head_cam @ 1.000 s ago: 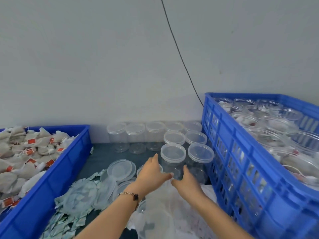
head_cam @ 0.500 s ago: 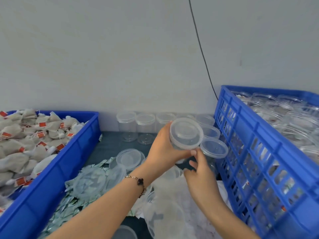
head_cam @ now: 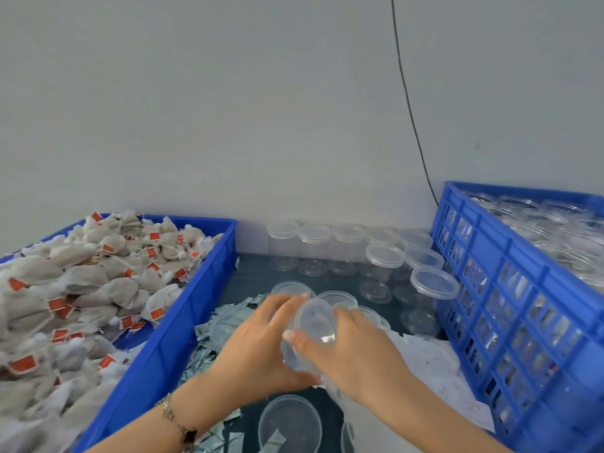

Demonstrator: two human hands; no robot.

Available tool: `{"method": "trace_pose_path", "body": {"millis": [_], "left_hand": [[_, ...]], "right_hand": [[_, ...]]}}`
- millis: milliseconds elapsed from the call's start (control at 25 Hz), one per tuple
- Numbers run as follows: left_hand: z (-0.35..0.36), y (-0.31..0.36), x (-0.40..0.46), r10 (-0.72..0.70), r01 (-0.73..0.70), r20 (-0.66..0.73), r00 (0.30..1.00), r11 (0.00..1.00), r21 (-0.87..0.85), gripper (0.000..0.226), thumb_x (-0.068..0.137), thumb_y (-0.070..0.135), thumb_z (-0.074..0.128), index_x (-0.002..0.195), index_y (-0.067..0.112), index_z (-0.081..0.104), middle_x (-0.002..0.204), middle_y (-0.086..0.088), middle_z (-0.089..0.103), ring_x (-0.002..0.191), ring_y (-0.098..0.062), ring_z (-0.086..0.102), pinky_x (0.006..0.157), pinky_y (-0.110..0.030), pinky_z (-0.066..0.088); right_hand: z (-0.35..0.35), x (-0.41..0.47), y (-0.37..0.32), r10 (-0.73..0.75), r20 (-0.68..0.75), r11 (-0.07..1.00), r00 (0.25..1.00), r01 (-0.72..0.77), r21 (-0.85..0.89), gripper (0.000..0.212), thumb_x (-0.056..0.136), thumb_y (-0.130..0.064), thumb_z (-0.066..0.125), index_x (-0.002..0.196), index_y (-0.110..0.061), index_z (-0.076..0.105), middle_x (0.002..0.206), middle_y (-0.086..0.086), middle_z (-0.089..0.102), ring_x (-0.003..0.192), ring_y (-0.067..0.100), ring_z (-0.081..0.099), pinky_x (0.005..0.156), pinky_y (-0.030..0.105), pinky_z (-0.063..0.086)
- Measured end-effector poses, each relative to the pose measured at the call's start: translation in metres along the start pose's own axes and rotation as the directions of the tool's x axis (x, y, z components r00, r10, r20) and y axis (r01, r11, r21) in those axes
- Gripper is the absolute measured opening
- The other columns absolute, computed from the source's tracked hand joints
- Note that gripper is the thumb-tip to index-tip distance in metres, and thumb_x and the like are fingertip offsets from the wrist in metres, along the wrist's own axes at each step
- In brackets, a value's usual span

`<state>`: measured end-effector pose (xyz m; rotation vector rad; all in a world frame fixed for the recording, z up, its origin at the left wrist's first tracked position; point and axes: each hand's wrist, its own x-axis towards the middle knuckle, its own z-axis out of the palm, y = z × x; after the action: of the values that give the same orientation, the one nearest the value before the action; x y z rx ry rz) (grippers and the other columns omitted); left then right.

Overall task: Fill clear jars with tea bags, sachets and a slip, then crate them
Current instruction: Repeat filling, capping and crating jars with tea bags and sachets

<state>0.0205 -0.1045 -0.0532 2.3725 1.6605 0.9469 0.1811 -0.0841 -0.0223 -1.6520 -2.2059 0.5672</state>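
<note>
Both sets of fingers [head_cam: 295,336] are curled round one jar [head_cam: 310,335], held just above the bench [head_cam: 258,276]. It lies tipped over, long axis running left-right between the palms. Left hand [head_cam: 261,344] cups the base, right hand [head_cam: 356,348] grips the lid end, so an unscrew looks next. Wrists low, forearms angled in.

The setting is a small packing workstation, of the kind found in a workshop or light production room. Bulk stock indicates this: a solid blue bin [head_cam: 170,325] at left is heaped with tagged tea bags [head_cam: 81,289], and a slatted blue crate [head_cam: 510,305] at right holds rows of lidded jars. Empty clear jars [head_cam: 313,250] stand in line against a bare grey wall [head_cam: 228,109], and loose sachets [head_cam: 222,325] lie on the dark worktop [head_cam: 258,276].
</note>
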Motion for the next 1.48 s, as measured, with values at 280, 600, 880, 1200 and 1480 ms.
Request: {"method": "trace_pose_path", "body": {"millis": [280,600,880,1200,1480], "left_hand": [[-0.014,-0.015,-0.007,-0.125,0.130,0.043,0.991,0.982,-0.137,0.094,0.046,0.065,0.077,0.131,0.047,0.039,0.115,0.029,0.055,0.105,0.009,0.052,0.088,-0.012,0.043],[-0.018,-0.017,-0.006,-0.120,0.141,0.123,0.985,0.974,-0.179,0.100,0.043,0.075,0.072,0.132,0.040,0.043,0.114,0.027,0.057,0.106,0.007,0.053,0.084,-0.012,0.043],[-0.038,-0.036,0.002,-0.161,0.343,0.424,0.891,0.851,-0.397,0.090,0.048,0.050,0.087,0.129,0.030,0.052,0.118,0.013,0.063,0.111,0.000,0.059,0.102,-0.031,0.045],[-0.049,-0.051,0.008,-0.423,0.383,0.022,0.906,0.796,-0.469,0.084,0.059,0.032,0.090,0.125,0.034,0.038,0.127,0.017,0.047,0.120,-0.002,0.046,0.102,-0.024,0.037],[-0.047,-0.054,0.009,-0.412,0.370,0.021,0.911,0.794,-0.482,0.082,0.059,0.034,0.089,0.125,0.036,0.041,0.125,0.020,0.049,0.114,0.003,0.048,0.096,-0.021,0.039]], "right_hand": [[0.011,0.009,-0.009,-0.229,-0.034,0.973,0.973,0.228,-0.025,0.082,0.064,-0.062,0.066,0.132,-0.025,0.039,0.116,-0.011,0.035,0.117,0.010,0.041,0.093,0.019,0.037],[-0.022,0.012,-0.019,-0.258,0.134,0.965,0.957,0.262,-0.010,0.088,0.071,-0.081,0.044,0.145,-0.045,0.014,0.148,-0.004,0.035,0.135,0.018,0.035,0.096,0.029,0.033],[-0.053,0.020,-0.031,-0.500,0.216,0.841,0.839,0.530,-0.113,0.071,0.063,-0.010,0.071,0.110,-0.049,0.034,0.118,-0.014,0.036,0.099,-0.008,0.040,0.073,0.013,0.044],[0.003,0.047,0.019,-0.100,0.207,0.995,0.973,0.097,0.025,0.076,0.067,-0.035,0.081,0.125,-0.026,0.033,0.108,-0.006,0.051,0.081,0.007,0.056,0.057,0.009,0.044],[0.039,0.045,0.018,-0.252,0.066,0.943,0.966,0.229,0.241,0.094,0.067,-0.033,0.080,0.142,-0.034,0.024,0.146,-0.015,0.029,0.133,0.003,0.029,0.101,0.014,0.029]]}}
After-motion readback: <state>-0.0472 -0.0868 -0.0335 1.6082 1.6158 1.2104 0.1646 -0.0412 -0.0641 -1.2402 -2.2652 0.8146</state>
